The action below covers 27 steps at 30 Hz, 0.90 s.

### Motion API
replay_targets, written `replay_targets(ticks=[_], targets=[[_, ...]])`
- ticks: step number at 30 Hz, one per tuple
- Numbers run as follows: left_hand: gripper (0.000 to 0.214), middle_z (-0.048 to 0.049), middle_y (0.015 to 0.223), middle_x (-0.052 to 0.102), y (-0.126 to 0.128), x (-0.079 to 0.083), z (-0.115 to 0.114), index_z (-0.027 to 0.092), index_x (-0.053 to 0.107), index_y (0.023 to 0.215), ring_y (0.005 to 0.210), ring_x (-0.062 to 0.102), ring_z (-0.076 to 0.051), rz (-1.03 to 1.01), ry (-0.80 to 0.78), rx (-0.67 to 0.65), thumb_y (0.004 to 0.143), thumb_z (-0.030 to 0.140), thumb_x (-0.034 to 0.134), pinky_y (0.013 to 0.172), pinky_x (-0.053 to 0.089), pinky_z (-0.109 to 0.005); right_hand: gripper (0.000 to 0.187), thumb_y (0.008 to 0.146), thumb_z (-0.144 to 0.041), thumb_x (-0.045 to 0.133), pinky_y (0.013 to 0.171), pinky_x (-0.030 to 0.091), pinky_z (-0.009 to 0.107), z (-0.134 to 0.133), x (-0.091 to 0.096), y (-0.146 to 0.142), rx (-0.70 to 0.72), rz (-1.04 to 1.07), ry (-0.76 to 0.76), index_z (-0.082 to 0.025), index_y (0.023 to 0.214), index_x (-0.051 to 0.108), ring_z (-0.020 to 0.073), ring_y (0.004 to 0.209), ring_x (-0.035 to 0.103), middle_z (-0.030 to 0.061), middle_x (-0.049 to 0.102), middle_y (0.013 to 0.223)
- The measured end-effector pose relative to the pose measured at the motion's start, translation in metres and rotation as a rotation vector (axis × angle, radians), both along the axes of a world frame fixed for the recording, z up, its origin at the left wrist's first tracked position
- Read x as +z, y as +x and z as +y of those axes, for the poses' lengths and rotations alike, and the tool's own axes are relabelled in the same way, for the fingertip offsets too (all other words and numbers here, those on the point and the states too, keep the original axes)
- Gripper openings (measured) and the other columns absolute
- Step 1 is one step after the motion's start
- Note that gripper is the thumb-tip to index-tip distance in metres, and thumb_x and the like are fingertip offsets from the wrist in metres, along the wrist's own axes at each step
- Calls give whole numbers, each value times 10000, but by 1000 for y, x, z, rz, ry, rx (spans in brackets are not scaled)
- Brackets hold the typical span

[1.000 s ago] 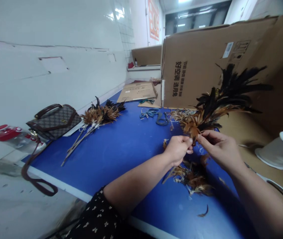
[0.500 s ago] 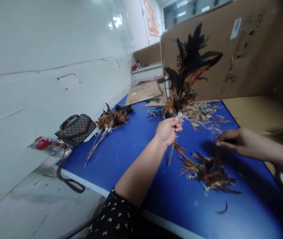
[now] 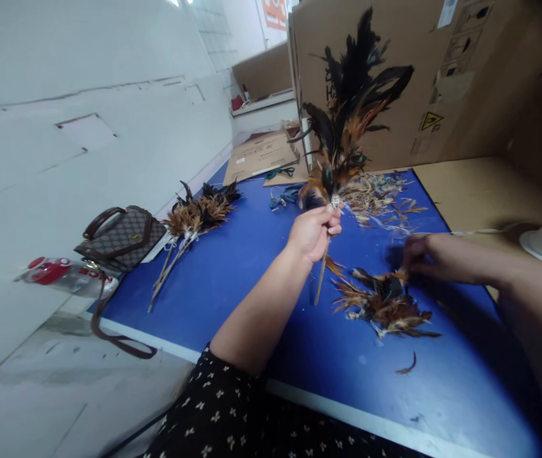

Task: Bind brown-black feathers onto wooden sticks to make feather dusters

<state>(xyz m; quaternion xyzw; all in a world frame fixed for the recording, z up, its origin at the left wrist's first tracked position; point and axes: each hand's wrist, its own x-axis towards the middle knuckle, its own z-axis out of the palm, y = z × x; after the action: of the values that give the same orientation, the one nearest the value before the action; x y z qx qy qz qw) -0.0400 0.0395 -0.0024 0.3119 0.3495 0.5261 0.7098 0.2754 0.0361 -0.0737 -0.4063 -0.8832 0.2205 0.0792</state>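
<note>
My left hand (image 3: 316, 232) is closed round the thin stick of a feather duster (image 3: 347, 108), just below its white binding. The duster stands nearly upright, with long black plumes on top and brown-orange feathers lower down. To its right, my right hand (image 3: 428, 257) has its fingers bent together, tips down at the upper edge of a pile of loose feathers (image 3: 395, 308). The fingertips are blurred, and what they pinch is hidden. A single curved feather (image 3: 407, 364) lies in front of the pile.
Other feather dusters (image 3: 199, 213) lie at the left of the blue table (image 3: 233, 273). A handbag (image 3: 123, 238) and plastic bottle (image 3: 63, 277) sit by the wall. Feather scraps (image 3: 376, 194), blue ties (image 3: 284, 196) and flat cardboard (image 3: 259, 156) lie behind. A large cardboard box (image 3: 423, 83) stands at the back.
The view has tipped down and shifted right. My right hand has come nearer the feather pile and now meets its upper edge. My left hand keeps hold of the duster.
</note>
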Motion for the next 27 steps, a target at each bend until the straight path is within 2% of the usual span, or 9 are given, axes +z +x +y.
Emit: replay_targets(ticks=[4, 7, 9, 12, 15, 19, 23, 25, 27], targets=[[167, -47, 785, 597, 6, -6, 0, 49, 693, 842, 628, 437, -64, 8, 3, 1, 992, -8, 646, 601, 310, -228, 301, 939, -500, 685, 714, 572, 327, -3, 24, 14, -175, 71, 42, -259, 949, 865, 206, 744, 733, 59, 830, 892], [221, -50, 762, 603, 17, -14, -4, 62, 674, 782, 606, 442, -68, 48, -9, 8, 999, 20, 675, 595, 334, -237, 446, 976, -624, 643, 648, 544, 324, -15, 43, 7, -260, 142, 103, -233, 1012, 853, 199, 642, 695, 55, 805, 778], [287, -40, 730, 595, 25, -21, -7, 76, 654, 731, 583, 446, -68, 100, -23, 1, 1016, 55, 684, 587, 353, -241, 464, 1005, -636, 630, 670, 558, 333, -25, 54, -5, -253, 205, 194, -226, 1034, 843, 203, 650, 707, 61, 813, 806], [346, -19, 671, 575, 35, -31, -15, 99, 642, 703, 549, 474, -76, 218, -51, -31, 1046, 115, 681, 579, 400, -242, 348, 1024, -537, 659, 739, 591, 346, -37, 65, -26, -178, 313, 366, -236, 1024, 835, 227, 767, 764, 70, 844, 931], [341, -13, 654, 579, 40, -37, -21, 114, 635, 720, 560, 532, -98, 273, -65, -91, 1056, 146, 680, 614, 503, -257, 219, 1034, -395, 668, 736, 587, 329, -41, 68, -41, -103, 362, 525, -242, 1035, 824, 213, 788, 769, 53, 840, 943], [312, -8, 665, 579, 44, -41, -27, 119, 629, 744, 611, 574, -110, 236, -50, -183, 1021, 186, 755, 662, 586, -278, 157, 1040, -266, 643, 697, 547, 289, -38, 63, -48, -57, 324, 660, -230, 1028, 796, 179, 771, 742, 24, 806, 884], [291, -1, 686, 543, 44, -43, -29, 106, 625, 738, 580, 488, -68, 188, -22, -233, 1008, 127, 733, 540, 420, -189, 155, 1056, -254, 636, 706, 536, 292, -37, 59, -48, -62, 271, 711, -217, 1003, 777, 164, 740, 712, 22, 782, 869], [295, 4, 687, 521, 44, -43, -29, 101, 617, 724, 574, 443, -55, 154, -5, -246, 1000, 97, 720, 515, 338, -177, 164, 1062, -264, 633, 687, 520, 295, -39, 59, -48, -90, 259, 723, -217, 984, 770, 155, 702, 690, 21, 761, 853], [307, 8, 690, 505, 44, -42, -30, 104, 601, 708, 588, 434, -54, 132, 12, -253, 985, 85, 733, 520, 313, -176, 160, 1058, -270, 636, 673, 504, 296, -40, 60, -48, -115, 256, 728, -218, 978, 765, 151, 684, 677, 20, 744, 845]])
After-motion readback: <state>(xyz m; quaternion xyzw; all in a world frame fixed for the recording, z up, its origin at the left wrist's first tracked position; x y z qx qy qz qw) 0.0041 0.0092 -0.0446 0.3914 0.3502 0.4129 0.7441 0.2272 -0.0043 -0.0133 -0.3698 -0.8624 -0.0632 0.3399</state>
